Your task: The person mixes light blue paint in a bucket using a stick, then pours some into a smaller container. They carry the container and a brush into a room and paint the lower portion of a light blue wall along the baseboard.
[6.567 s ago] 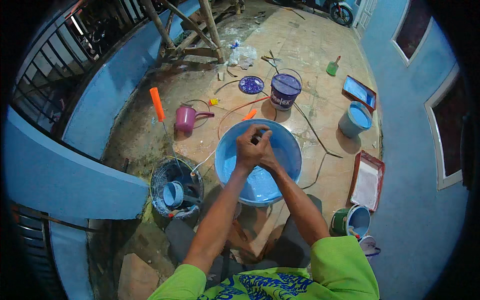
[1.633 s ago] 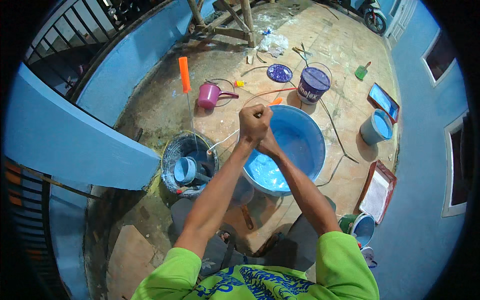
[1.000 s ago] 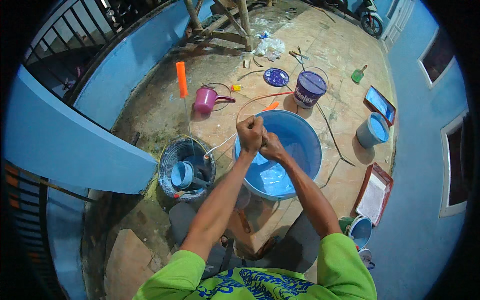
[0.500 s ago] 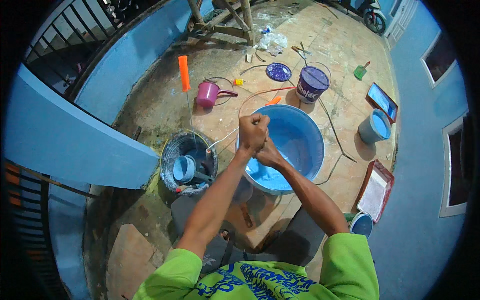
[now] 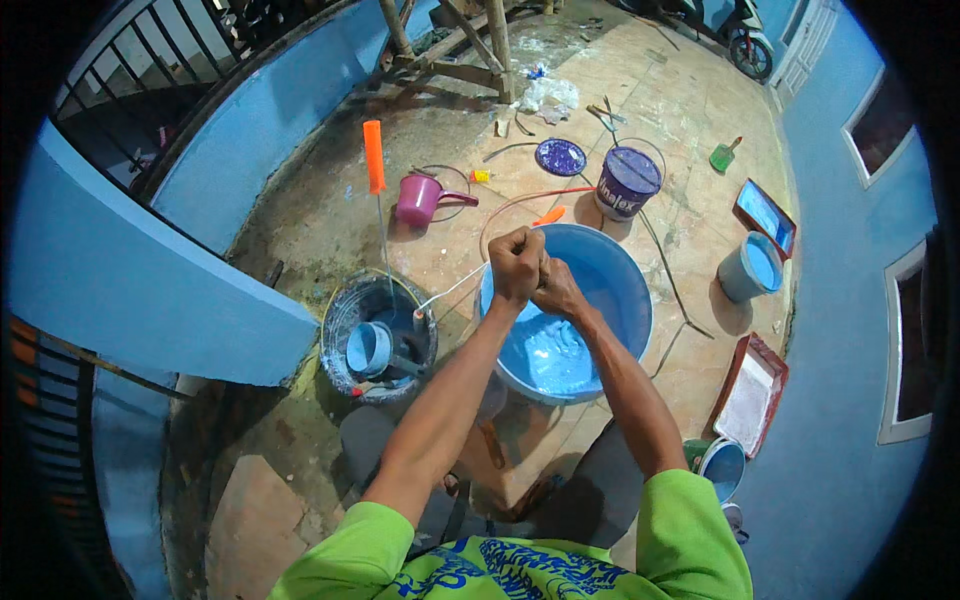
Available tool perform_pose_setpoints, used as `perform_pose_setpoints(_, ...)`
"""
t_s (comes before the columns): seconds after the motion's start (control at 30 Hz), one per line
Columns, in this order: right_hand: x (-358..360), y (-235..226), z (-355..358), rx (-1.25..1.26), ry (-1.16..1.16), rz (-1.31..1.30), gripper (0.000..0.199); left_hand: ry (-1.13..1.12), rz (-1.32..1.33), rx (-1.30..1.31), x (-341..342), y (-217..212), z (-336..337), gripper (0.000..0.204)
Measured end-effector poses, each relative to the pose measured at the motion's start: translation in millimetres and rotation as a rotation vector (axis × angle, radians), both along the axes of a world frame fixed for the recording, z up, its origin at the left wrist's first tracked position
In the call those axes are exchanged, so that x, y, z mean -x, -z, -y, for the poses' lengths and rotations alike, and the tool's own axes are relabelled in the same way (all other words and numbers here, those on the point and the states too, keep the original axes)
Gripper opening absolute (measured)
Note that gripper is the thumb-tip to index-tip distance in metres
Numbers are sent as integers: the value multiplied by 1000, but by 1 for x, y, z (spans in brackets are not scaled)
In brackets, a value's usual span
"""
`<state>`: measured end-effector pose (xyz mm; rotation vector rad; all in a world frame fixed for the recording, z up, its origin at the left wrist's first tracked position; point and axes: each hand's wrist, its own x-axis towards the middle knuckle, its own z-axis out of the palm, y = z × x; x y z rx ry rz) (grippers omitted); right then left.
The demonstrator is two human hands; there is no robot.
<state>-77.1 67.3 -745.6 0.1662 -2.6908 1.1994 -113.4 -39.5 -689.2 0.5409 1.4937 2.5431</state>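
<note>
Both my hands are closed one against the other over a large blue tub (image 5: 634,335) of light blue paint (image 5: 550,358). My left hand (image 5: 517,262) is a fist slightly higher and to the left. Against it on the right, my right hand (image 5: 560,290) has its fingers wrapped round. Whatever they grip is hidden behind the fists and forearms. Swirls and ridges mark the paint just below them. Left of the tub stands a black paint-smeared bucket (image 5: 338,358) holding a light blue cup (image 5: 369,348); an orange-handled roller (image 5: 374,158) leans up out of it.
Beyond the tub are a pink dipper (image 5: 416,200), a purple lidded paint pail (image 5: 628,184) and its loose purple lid (image 5: 560,156). Along the right wall stand a grey bucket (image 5: 742,276) with blue paint, paint trays (image 5: 738,400) and a green bucket (image 5: 697,455). A cable (image 5: 672,280) crosses the floor.
My joined hands have shifted a little to the right relative to the tub's left rim, still closed together. The paint surface now shows more swirls and ridges.
</note>
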Motion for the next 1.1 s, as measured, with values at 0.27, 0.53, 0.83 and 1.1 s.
perform_pose_setpoints(0.27, 10, 3, 45, 292, 54, -100, 30, -122, -161, 330, 10, -12, 22, 32)
perform_pose_setpoints(0.53, -21, -5, 68, 566, 27, -126, 44, -107, -127, 493, -15, -35, 23, 32)
perform_pose_setpoints(0.83, -43, 12, -11, 88, -57, 145, 31, -52, 164, 115, -36, -13, -15, 38)
perform_pose_setpoints(1.1, -2, -3, 3, 182, 89, -167, 28, -124, -205, 207, -6, -12, -14, 39)
